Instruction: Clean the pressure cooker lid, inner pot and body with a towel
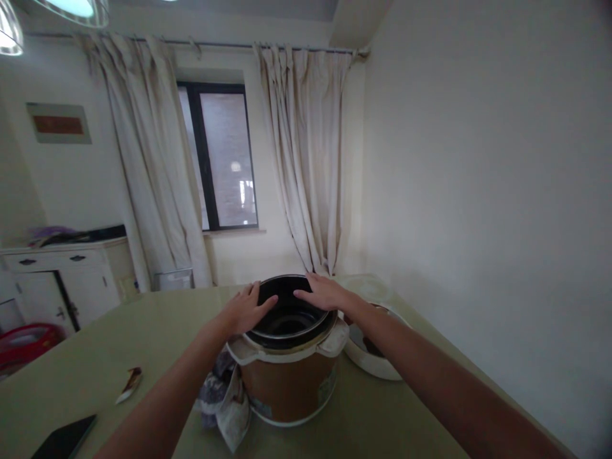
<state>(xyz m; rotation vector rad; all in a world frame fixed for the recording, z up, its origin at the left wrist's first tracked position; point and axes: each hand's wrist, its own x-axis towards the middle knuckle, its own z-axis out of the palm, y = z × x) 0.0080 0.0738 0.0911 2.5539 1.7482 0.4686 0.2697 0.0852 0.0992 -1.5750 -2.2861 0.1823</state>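
A brown and white rice cooker [289,376] stands on the table with its lid off, and a dark inner pot [287,322] sits inside it. My left hand [248,309] rests on the pot's left rim, thumb reaching over the opening. My right hand [322,292] lies on the far right rim, fingers stretched along it. Both hands touch the rim from above, with fingers apart. The cooker's white lid [370,357] lies upturned on the table just right of the cooker, partly behind my right forearm.
A crumpled cloth [222,398] lies against the cooker's left foot. A small wrapper [129,384] and a black phone [64,438] lie on the pale green table [119,344] at the left. A white cabinet [71,280], curtains and a window stand behind; a wall is close on the right.
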